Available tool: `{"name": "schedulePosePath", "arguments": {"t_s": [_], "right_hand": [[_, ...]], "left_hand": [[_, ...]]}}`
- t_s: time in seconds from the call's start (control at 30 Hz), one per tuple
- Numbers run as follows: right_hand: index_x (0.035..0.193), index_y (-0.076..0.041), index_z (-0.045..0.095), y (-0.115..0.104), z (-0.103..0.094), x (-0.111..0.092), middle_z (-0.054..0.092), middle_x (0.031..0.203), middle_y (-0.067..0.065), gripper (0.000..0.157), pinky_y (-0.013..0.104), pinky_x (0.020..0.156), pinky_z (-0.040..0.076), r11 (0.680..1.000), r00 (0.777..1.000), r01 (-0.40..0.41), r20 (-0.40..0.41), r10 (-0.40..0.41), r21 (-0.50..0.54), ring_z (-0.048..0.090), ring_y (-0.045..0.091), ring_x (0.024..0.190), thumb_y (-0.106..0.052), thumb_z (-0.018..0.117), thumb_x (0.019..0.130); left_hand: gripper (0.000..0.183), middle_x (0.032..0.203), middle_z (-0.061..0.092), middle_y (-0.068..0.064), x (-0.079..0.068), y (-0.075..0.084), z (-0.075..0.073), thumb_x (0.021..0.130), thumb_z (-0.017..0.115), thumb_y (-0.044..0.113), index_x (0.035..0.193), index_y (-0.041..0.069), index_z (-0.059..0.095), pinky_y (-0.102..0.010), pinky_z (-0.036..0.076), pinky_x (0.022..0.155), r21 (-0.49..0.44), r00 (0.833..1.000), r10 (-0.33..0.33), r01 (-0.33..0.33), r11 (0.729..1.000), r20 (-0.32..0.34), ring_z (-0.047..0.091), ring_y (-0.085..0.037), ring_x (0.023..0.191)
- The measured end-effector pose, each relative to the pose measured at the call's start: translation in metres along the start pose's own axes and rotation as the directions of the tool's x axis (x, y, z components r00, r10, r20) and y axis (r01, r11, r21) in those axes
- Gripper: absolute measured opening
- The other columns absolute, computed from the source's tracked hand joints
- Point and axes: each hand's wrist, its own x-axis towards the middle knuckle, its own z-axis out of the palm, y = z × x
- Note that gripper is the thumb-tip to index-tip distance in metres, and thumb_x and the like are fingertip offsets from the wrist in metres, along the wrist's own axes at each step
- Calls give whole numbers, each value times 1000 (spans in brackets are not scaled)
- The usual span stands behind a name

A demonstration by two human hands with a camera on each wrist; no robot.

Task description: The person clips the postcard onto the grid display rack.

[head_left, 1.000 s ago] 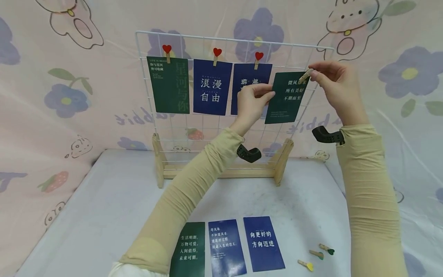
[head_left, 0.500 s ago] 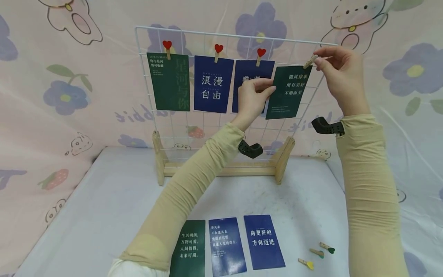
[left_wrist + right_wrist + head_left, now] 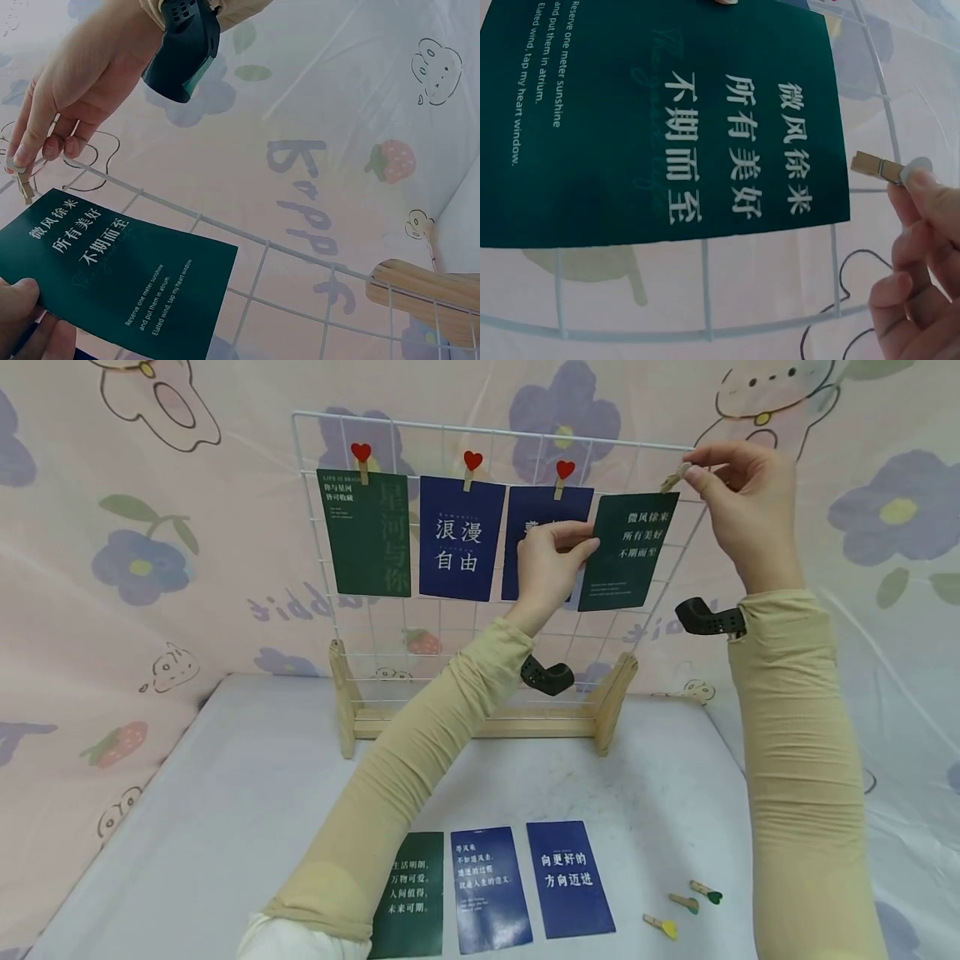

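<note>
While pinching the left edge of a green card [image 3: 628, 560] between the thumb and fingers of the left hand [image 3: 551, 568], holds a small wooden clip [image 3: 877, 166] by its pale round end between the thumb and forefinger of the right hand [image 3: 750, 510], with the other fingers bent. Has the green card in front of the right part of a white wire grid [image 3: 492, 432], slightly tilted, with its white writing facing outward. Has the clip just beside the card's top edge, near the upper right corner, apart by a narrow gap in the right wrist view. Displays, farther left on the grid, a hung green card [image 3: 363, 539], a middle blue card [image 3: 461, 539] and a nearer blue card [image 3: 551, 502] under red heart clips [image 3: 565, 469]. Covers part of the nearer blue card with the left hand. Has at the near side of a white table [image 3: 225, 777] a flat green card [image 3: 415, 893] and two flat blue cards [image 3: 491, 893] in a row, then, to the right, a yellow clip [image 3: 660, 927], a pale green clip [image 3: 684, 903] and a dark green clip [image 3: 707, 892].
</note>
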Motion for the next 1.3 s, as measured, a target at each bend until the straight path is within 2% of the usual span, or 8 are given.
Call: {"name": "schedulePosePath", "arguments": {"t_s": [0.13,0.27,0.43,0.63,1.03,1.2,1.3], "right_hand": [[101,-8,75,-5,3,-1,65,92,-4,13,22,62,32,998,1000,20,0,-20,-57,47,8,65,-10,67,90],[99,-8,76,-8,6,-4,66,87,-6,13,21,57,30,994,999,44,1,-44,-103,43,8,60,-11,68,90],[99,-8,76,0,8,1,66,83,-10,14,21,54,29,990,998,65,4,-65,-128,42,9,57,-13,70,89],[99,-11,77,8,11,6,67,85,-9,14,20,50,30,977,997,74,30,-69,-199,43,10,56,-16,69,89],[103,-8,75,1,14,7,63,84,-11,17,20,47,32,952,995,79,75,-59,-296,44,11,58,-18,66,91],[104,-10,75,1,14,7,65,87,-7,18,21,49,33,956,995,77,80,-57,-282,46,10,58,-18,66,91],[106,-11,75,5,16,4,68,94,-3,18,19,60,40,969,995,78,73,-63,-234,53,10,68,-18,66,92]], "left_hand": [[22,96,71,-1,0,1,0,88,69,11,110,6,71,-12,51,67,11,1000,2,-1,1000,-7,64,-6,78],[22,96,71,0,-1,0,1,88,69,12,109,7,72,-12,50,66,34,1000,3,-3,999,-19,63,-5,77],[22,95,71,0,0,-1,1,88,70,12,109,7,72,-12,50,66,51,1000,20,-19,999,-23,63,-4,77],[22,95,71,0,0,-1,2,88,70,13,109,7,72,-12,50,66,66,999,30,-28,997,-26,63,-5,75],[22,95,71,-1,-2,1,0,89,69,14,109,7,72,-13,49,63,83,999,35,-32,996,-28,62,-6,73],[22,96,71,-1,-2,1,-1,88,69,14,110,6,72,-13,50,64,72,999,34,-32,997,-21,63,-6,76],[23,97,71,-1,-2,0,-1,88,70,13,110,6,72,-12,50,66,70,999,33,-32,997,-17,63,-6,79]]}}
